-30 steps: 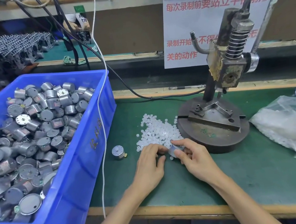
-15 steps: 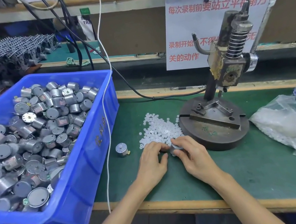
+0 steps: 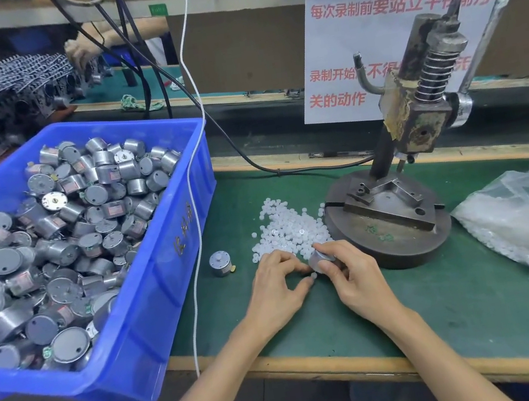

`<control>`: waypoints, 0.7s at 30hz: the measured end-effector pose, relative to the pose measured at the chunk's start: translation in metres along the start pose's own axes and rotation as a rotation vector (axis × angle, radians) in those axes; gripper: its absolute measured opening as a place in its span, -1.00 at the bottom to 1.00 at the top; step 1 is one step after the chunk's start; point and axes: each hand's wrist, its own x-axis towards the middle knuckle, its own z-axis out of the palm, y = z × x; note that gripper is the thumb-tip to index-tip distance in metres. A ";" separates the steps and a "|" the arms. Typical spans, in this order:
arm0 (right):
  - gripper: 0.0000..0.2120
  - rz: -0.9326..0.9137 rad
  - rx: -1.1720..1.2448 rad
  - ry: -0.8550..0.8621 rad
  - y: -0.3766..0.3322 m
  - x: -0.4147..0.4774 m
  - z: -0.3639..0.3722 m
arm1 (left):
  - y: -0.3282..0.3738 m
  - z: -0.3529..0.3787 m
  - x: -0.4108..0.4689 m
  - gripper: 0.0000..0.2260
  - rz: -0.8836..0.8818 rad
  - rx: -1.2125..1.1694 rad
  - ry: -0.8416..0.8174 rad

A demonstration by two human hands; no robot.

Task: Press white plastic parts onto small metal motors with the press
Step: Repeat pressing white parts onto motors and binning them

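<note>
Meanwhile, Both Hands Stayed at the Edge of the Plastic Pile

Compared with half a second before, little had changed. The right hand (image 3: pixel 354 276) still pinched a small metal motor (image 3: pixel 320 257) between thumb and fingers, low over the green bench mat (image 3: pixel 445 303). The left hand (image 3: pixel 276 285) remained curled beside it, fingertips meeting the motor's near side; whether it gripped a white part could not be told. One white piece (image 3: pixel 314 275) showed just below the motor, between the two thumbs.

The pile of white plastic parts (image 3: pixel 286 228) lay just beyond the knuckles, touching the press's round base (image 3: pixel 398 241). The press head (image 3: pixel 416 120) stood raised, its fixture empty. A lone motor (image 3: pixel 220 263) stood upright left of the hands, near the blue bin (image 3: pixel 172 284) heaped with motors. A white cable (image 3: pixel 195 253) hung across the bin's wall. A clear bag of white parts (image 3: pixel 519 219) lay to the right.
</note>
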 end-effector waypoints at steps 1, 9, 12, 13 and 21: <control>-0.81 -0.008 -0.004 -0.009 0.000 0.000 0.000 | 0.000 0.000 0.000 -0.91 -0.002 -0.001 0.002; -0.79 -0.075 -0.057 -0.077 -0.002 -0.002 0.001 | -0.001 0.000 0.001 -0.85 -0.008 -0.011 0.004; -0.78 -0.134 -0.122 -0.083 -0.004 -0.003 0.002 | -0.001 0.000 0.000 -0.75 0.023 -0.021 0.001; -0.77 -0.149 -0.156 -0.086 -0.005 -0.004 0.003 | -0.001 0.000 0.000 -0.69 0.032 -0.030 -0.005; -0.78 -0.214 -0.246 -0.066 -0.009 -0.004 0.004 | -0.003 0.000 0.000 -0.68 0.069 -0.017 -0.049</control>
